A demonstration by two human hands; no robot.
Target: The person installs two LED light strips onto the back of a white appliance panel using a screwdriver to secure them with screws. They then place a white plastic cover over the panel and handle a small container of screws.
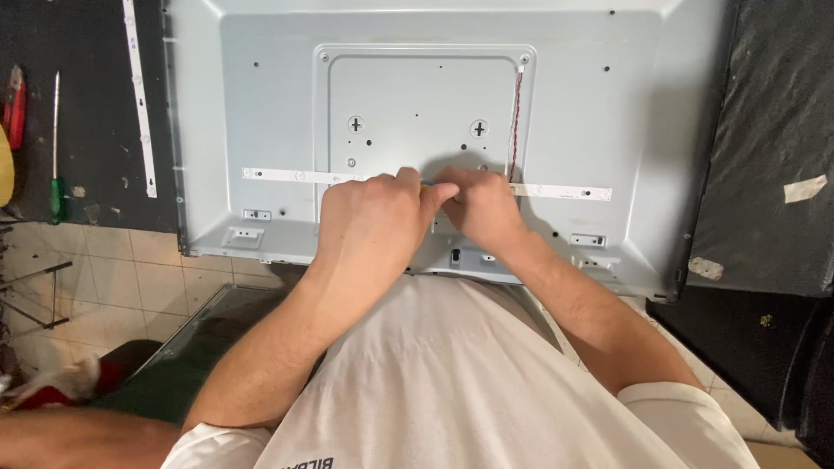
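From the head camera, a large pale grey metal back panel [434,104] of a flat screen lies face up across a dark bench [773,130], its near edge close to the person's body, which brings the middle of the panel within easy reach of both hands. One long white light strip [287,175] runs across the panel from left to right, and both hands meet over its middle. The left hand [369,217] is curled, knuckles up, with its fingers closed around something small with a trace of blue and yellow at the fingertips; what it is cannot be told. The right hand [482,208] is likewise curled narrow, its fingertips pressed against the left hand's, so the two seem to be pinching or pressing at one spot on the strip, probably to steady it while working on it. One twisted red and dark wire [516,122] drops from a white connector near the top of the raised centre plate down toward the hands. Two keyhole mounting slots [355,124] sit on that plate. A second white light strip [139,95] lies apart on the bench to the left of the panel, set aside out of the way. Farther left lie one green-handled screwdriver [56,148] and one red-handled tool [15,106], parked within reach.
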